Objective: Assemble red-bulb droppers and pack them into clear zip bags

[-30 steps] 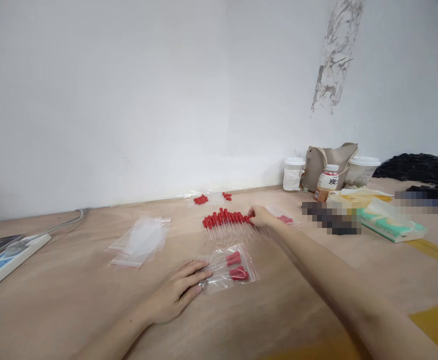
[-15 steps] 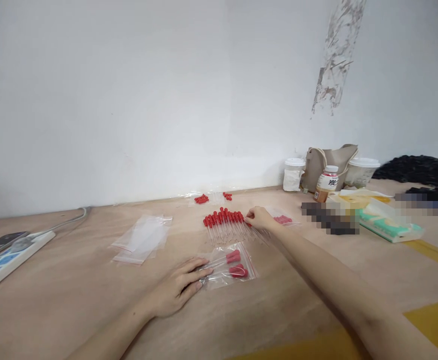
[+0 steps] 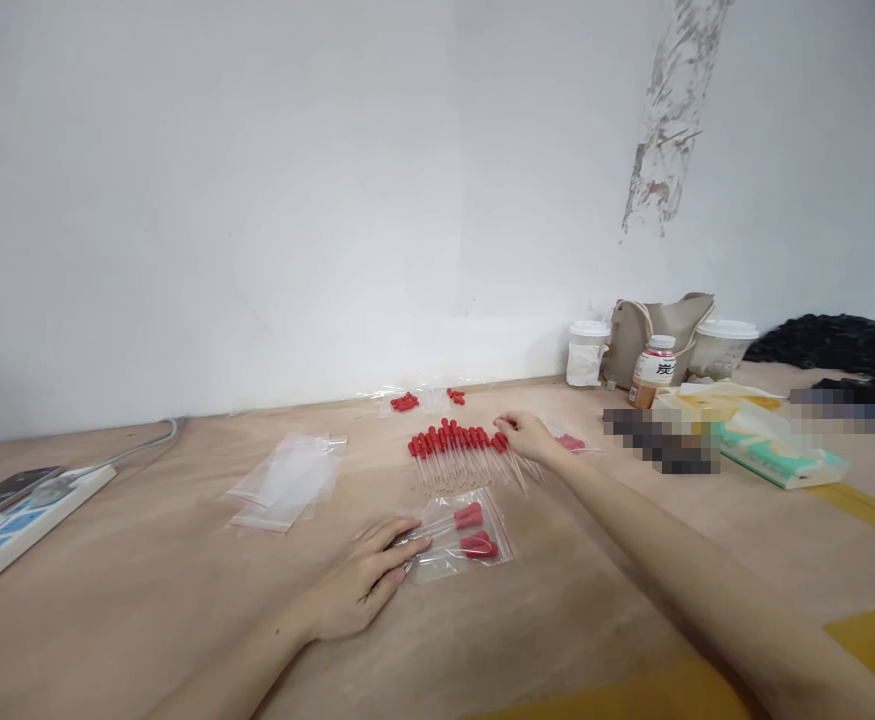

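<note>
Several glass droppers with red rubber bulbs (image 3: 452, 450) lie side by side in a fan on the table. At the right end of this row, my right hand (image 3: 531, 438) has its fingers pinched at a red-bulbed dropper, mostly covered by the fingertips. A clear zip bag (image 3: 444, 570) in front of the row holds a few droppers, their red bulbs toward the right. My left hand (image 3: 366, 575) rests flat with fingers stretched out over the left end of that bag, touching the tubes through the plastic. Other clear zip bags (image 3: 291, 480) lie overlapped to the left.
By the wall are bags with loose red bulbs (image 3: 405, 401); another bag with red bulbs (image 3: 570, 441) lies behind my right wrist. A power strip (image 3: 32, 530) sits at left. At right stand a lidded cup (image 3: 587, 352), a bottle (image 3: 654, 370) and a tissue pack (image 3: 778, 450).
My right hand has shifted slightly right at the row's end, uncovering a red bulb beside its fingertips. My left hand stays on the bag.
</note>
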Available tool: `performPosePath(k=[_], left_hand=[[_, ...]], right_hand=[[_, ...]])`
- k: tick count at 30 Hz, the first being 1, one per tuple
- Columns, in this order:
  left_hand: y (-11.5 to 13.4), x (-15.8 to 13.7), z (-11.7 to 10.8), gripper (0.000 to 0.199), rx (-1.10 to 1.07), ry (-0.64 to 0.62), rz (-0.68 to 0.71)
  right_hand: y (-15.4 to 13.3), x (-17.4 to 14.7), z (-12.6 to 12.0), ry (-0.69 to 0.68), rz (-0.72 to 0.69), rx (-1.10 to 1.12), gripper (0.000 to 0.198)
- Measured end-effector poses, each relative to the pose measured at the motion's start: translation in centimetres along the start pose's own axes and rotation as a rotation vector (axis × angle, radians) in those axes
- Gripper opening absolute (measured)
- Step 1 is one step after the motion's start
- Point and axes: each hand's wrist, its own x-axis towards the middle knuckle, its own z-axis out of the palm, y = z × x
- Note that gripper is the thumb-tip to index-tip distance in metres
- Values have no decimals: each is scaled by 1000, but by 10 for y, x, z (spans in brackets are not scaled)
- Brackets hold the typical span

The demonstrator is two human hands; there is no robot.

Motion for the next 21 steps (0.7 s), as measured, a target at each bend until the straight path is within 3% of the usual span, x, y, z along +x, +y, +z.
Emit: performPosePath(k=[3,5,8,11,21], left_hand=[[-1,0,1,41,-18,22,0],[-2,-1,2,40,-35,28,1],[-1,-2,1,40,-59,24,-15],[0,-2,0,40,-70,15,-38],[-3,-2,2,41,-47,6,-42]], right_hand=[[1,-18,-14,10,25,136,24],[3,-35,-16,22,95,342,24],[6,-57,-11,74,233,713,18],[6,-70,-3,116,338,924,13],[-2,-87,15,12,478,1133,14]])
